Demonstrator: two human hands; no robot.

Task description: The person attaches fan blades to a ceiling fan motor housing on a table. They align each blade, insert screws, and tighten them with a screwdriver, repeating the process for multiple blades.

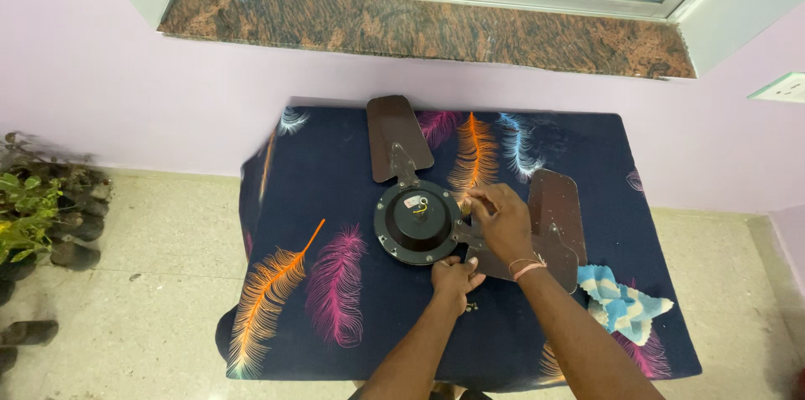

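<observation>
A dark brown ceiling fan motor (417,221) lies flat on a table covered by a navy cloth with coloured feathers (335,199). One brown blade (397,137) points away from me. A second blade (557,215) stretches to the right. My left hand (454,276) rests at the motor's near rim, fingers curled against it. My right hand (501,220) presses down on the bracket where the right blade joins the motor, fingertips pinched at the rim. A small screw or bit (471,308) lies on the cloth beside my left wrist.
A blue and white rag (622,303) sits crumpled at the table's right near corner. Potted plants (33,215) stand on the floor at the left. A granite window sill (419,27) runs along the lilac wall behind. A wall socket (784,87) is at the right.
</observation>
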